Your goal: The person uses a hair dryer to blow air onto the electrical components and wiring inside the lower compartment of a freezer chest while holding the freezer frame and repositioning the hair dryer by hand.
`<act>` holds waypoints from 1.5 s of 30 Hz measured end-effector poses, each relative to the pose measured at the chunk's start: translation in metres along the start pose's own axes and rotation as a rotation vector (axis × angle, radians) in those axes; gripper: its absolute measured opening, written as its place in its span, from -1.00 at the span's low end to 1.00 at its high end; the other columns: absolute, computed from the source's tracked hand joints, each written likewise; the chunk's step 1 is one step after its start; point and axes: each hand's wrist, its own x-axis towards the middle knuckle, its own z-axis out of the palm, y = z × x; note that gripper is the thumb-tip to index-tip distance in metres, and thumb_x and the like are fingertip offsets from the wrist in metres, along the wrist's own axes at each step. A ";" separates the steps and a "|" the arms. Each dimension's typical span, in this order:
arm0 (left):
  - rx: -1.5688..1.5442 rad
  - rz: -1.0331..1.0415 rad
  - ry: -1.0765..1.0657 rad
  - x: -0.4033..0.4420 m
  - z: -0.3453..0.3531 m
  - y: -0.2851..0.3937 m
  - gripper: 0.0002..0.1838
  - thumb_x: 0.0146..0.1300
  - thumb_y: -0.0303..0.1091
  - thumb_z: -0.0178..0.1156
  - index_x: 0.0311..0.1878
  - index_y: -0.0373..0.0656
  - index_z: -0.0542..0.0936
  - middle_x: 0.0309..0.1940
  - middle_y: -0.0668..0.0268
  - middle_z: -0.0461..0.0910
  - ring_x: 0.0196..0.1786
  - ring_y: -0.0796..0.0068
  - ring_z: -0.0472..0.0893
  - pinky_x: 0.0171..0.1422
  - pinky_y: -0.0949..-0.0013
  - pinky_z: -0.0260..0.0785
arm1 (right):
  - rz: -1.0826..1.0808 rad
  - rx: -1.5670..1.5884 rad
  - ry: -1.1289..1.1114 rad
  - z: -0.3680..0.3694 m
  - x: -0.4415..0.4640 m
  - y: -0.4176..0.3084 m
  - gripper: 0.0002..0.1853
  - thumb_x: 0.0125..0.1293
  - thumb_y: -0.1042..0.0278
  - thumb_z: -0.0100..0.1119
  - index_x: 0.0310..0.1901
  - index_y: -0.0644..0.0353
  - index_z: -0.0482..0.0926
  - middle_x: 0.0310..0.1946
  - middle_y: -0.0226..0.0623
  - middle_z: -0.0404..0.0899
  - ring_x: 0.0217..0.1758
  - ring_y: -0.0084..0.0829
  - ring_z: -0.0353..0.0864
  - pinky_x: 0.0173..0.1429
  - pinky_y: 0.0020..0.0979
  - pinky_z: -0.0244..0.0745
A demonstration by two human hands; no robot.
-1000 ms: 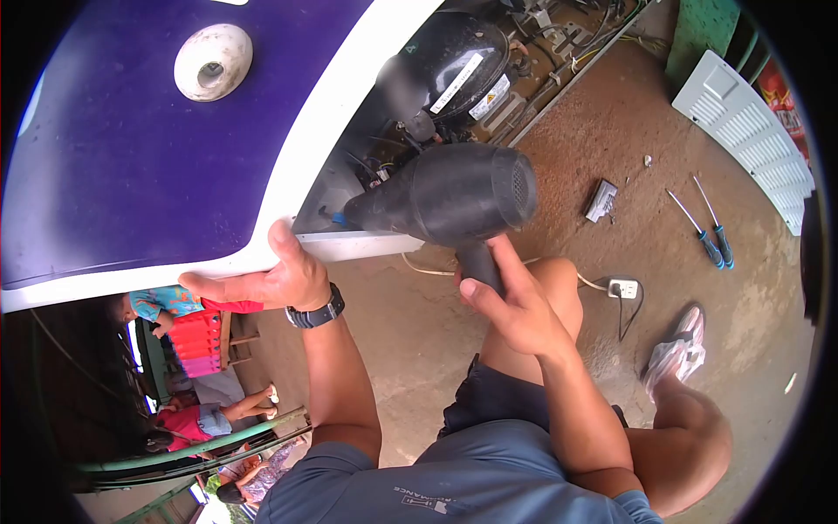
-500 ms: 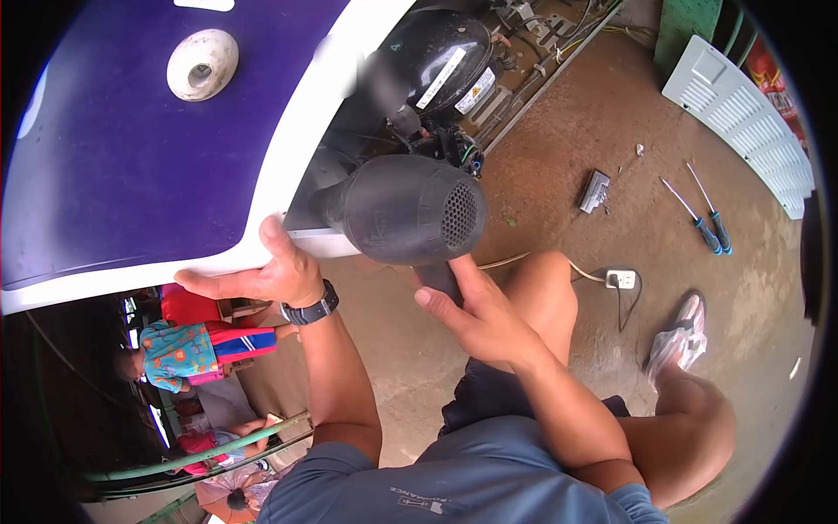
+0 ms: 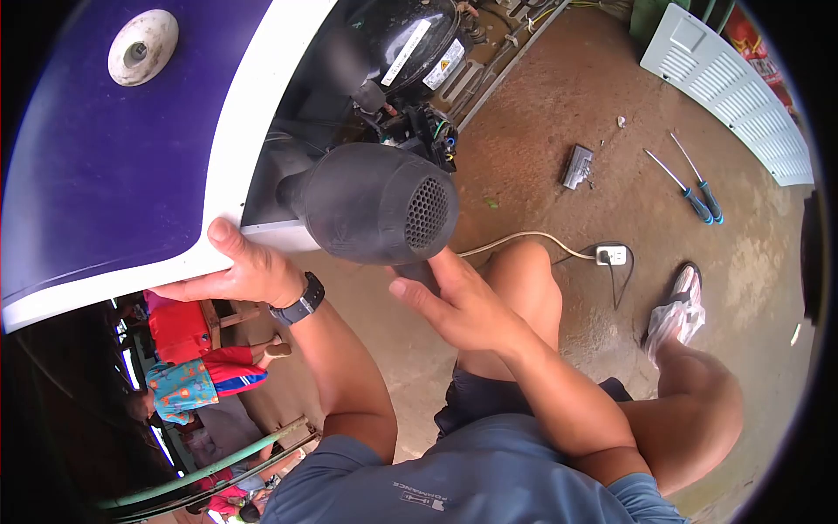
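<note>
A black hair dryer is in my right hand, which is closed around its handle. Its nozzle points left into the open base of a blue-and-white appliance cabinet, and the perforated rear faces right. My left hand, with a dark watch on the wrist, grips the cabinet's white lower edge, thumb on the near face and fingers along the rim. Inside the open base sit a black compressor and a cluster of wires and fittings. The dryer hides part of the opening.
On the brown floor lie two screwdrivers, a small grey box-like part and a white power outlet with a plug in it. A white vented panel leans at the upper right. Several people, one in a patterned shirt, are at lower left.
The view has shifted, so the cabinet, dryer and floor items appear farther left. Both hands keep their holds, and the dryer still points into the opening.
</note>
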 end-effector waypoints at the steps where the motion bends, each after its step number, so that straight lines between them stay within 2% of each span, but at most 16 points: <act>1: -0.014 -0.003 0.002 -0.005 0.002 0.003 0.29 0.33 0.26 0.46 0.68 -0.41 -0.14 0.51 -0.18 0.23 0.40 0.09 0.47 0.42 0.06 0.47 | 0.021 -0.025 -0.014 -0.001 0.001 -0.003 -0.28 0.58 0.29 0.20 0.64 0.19 0.10 0.47 0.11 0.42 0.55 0.07 0.42 0.56 -0.07 0.32; 3: 0.025 -0.180 0.043 -0.016 0.004 0.011 0.23 0.36 0.24 0.44 0.68 -0.41 -0.07 0.49 -0.16 0.28 0.38 0.14 0.49 0.41 0.10 0.46 | 0.034 -0.057 -0.015 -0.003 0.002 -0.006 -0.28 0.58 0.30 0.20 0.64 0.17 0.11 0.46 0.10 0.43 0.53 0.08 0.44 0.55 -0.07 0.33; 8: 0.103 -0.389 0.122 -0.029 0.023 0.051 0.09 0.45 0.26 0.32 0.65 -0.41 0.10 0.53 -0.18 0.30 0.49 0.05 0.45 0.56 0.06 0.33 | 0.039 -0.063 -0.024 -0.005 0.008 -0.001 -0.29 0.58 0.32 0.20 0.64 0.13 0.11 0.42 0.08 0.48 0.48 0.10 0.49 0.54 -0.06 0.35; 11: 0.030 -0.499 0.138 -0.028 0.028 0.066 0.05 0.45 0.23 0.34 0.65 -0.37 0.12 0.52 -0.14 0.33 0.48 0.07 0.46 0.57 0.05 0.33 | 0.023 -0.023 -0.008 -0.007 0.012 0.000 -0.29 0.56 0.33 0.19 0.63 0.15 0.12 0.42 0.08 0.49 0.47 0.10 0.50 0.54 -0.05 0.36; 12: -0.010 -0.494 0.140 -0.027 0.028 0.065 -0.01 0.47 0.16 0.35 0.64 -0.35 0.15 0.51 -0.11 0.36 0.47 0.09 0.47 0.57 0.05 0.34 | 0.018 -0.008 -0.008 -0.007 0.013 0.001 -0.29 0.56 0.34 0.19 0.63 0.15 0.13 0.41 0.08 0.49 0.47 0.10 0.50 0.53 -0.05 0.36; 15: -0.168 -0.588 0.116 -0.029 0.024 0.072 -0.07 0.49 0.08 0.37 0.62 -0.36 0.18 0.51 -0.10 0.38 0.46 0.11 0.49 0.59 0.06 0.32 | 0.016 -0.100 -0.029 -0.002 0.018 0.013 -0.27 0.49 0.38 0.20 0.62 0.18 0.15 0.41 0.09 0.49 0.46 0.08 0.51 0.53 -0.04 0.38; 18: -0.143 -0.597 0.087 -0.029 0.020 0.071 -0.15 0.51 -0.01 0.36 0.59 -0.38 0.23 0.49 -0.09 0.41 0.43 0.13 0.50 0.57 0.08 0.33 | -0.142 -0.168 -0.037 -0.005 0.012 0.032 -0.25 0.43 0.41 0.23 0.60 0.20 0.18 0.40 0.08 0.49 0.45 0.07 0.52 0.52 -0.05 0.39; 21: -0.180 -0.587 0.062 -0.024 0.014 0.066 -0.19 0.50 -0.07 0.38 0.56 -0.40 0.27 0.46 -0.07 0.44 0.41 0.13 0.51 0.54 0.10 0.34 | -0.099 -0.149 -0.061 -0.006 0.007 0.036 -0.26 0.38 0.43 0.25 0.57 0.21 0.24 0.39 0.09 0.50 0.45 0.09 0.52 0.51 -0.05 0.39; 23: -0.182 -0.594 0.088 -0.017 0.013 0.066 -0.20 0.44 -0.07 0.44 0.49 -0.44 0.36 0.41 -0.05 0.49 0.36 0.15 0.54 0.50 0.11 0.37 | -0.133 -0.120 -0.077 -0.009 0.008 0.041 -0.29 0.38 0.45 0.24 0.54 0.23 0.27 0.39 0.08 0.50 0.44 0.09 0.51 0.52 -0.05 0.39; 25: -0.165 -0.604 -0.070 -0.006 0.007 0.061 -0.18 0.37 -0.01 0.50 0.43 -0.46 0.44 0.36 -0.04 0.54 0.31 0.18 0.57 0.47 0.11 0.40 | -0.171 -0.102 -0.061 -0.010 0.009 0.047 -0.32 0.38 0.48 0.23 0.53 0.23 0.29 0.38 0.07 0.51 0.45 0.09 0.50 0.52 -0.05 0.39; 27: -0.134 -0.608 -0.080 -0.003 0.009 0.060 -0.20 0.33 0.00 0.54 0.38 -0.44 0.50 0.33 -0.02 0.58 0.28 0.21 0.59 0.43 0.13 0.43 | -0.212 -0.087 -0.051 -0.008 0.016 0.059 -0.33 0.38 0.49 0.22 0.52 0.22 0.30 0.38 0.07 0.51 0.46 0.08 0.48 0.53 -0.05 0.38; 30: 0.033 -0.466 -0.059 -0.011 0.019 0.058 -0.24 0.34 -0.05 0.55 0.37 -0.42 0.51 0.33 0.00 0.59 0.29 0.24 0.59 0.43 0.13 0.43 | -0.486 -0.316 -0.002 -0.008 0.033 0.082 -0.33 0.39 0.51 0.24 0.53 0.19 0.31 0.42 0.06 0.47 0.51 0.06 0.42 0.55 -0.05 0.35; 33: -0.058 -0.383 -0.088 -0.016 0.017 0.056 -0.24 0.33 -0.08 0.55 0.39 -0.41 0.49 0.34 0.04 0.60 0.29 0.25 0.59 0.46 0.13 0.40 | -0.414 -0.209 0.003 -0.003 0.055 0.091 -0.35 0.42 0.52 0.25 0.52 0.18 0.32 0.46 0.06 0.41 0.54 0.06 0.39 0.58 -0.04 0.33; 37: -0.042 -0.461 -0.091 -0.020 0.018 0.065 -0.23 0.33 -0.07 0.55 0.41 -0.34 0.45 0.35 0.11 0.59 0.34 0.26 0.55 0.53 0.10 0.31 | -0.255 -0.012 0.094 0.005 0.071 0.081 -0.39 0.48 0.51 0.24 0.51 0.17 0.31 0.48 0.05 0.36 0.57 0.07 0.36 0.59 -0.04 0.32; 40: -0.028 -0.521 -0.016 -0.026 0.021 0.070 -0.25 0.32 -0.06 0.56 0.39 -0.32 0.47 0.37 0.09 0.57 0.37 0.25 0.53 0.55 0.08 0.30 | -0.287 -0.043 0.107 0.008 0.069 0.082 -0.40 0.50 0.49 0.22 0.52 0.20 0.28 0.47 0.08 0.36 0.58 0.07 0.34 0.61 -0.03 0.30; 45: 0.001 -0.611 0.084 -0.028 0.029 0.075 -0.19 0.31 -0.03 0.55 0.38 -0.42 0.43 0.36 -0.02 0.55 0.38 0.16 0.51 0.57 0.05 0.28 | -0.153 -0.023 0.063 0.008 0.072 0.071 -0.35 0.51 0.49 0.17 0.56 0.23 0.18 0.49 0.11 0.33 0.61 0.10 0.30 0.64 -0.03 0.24</act>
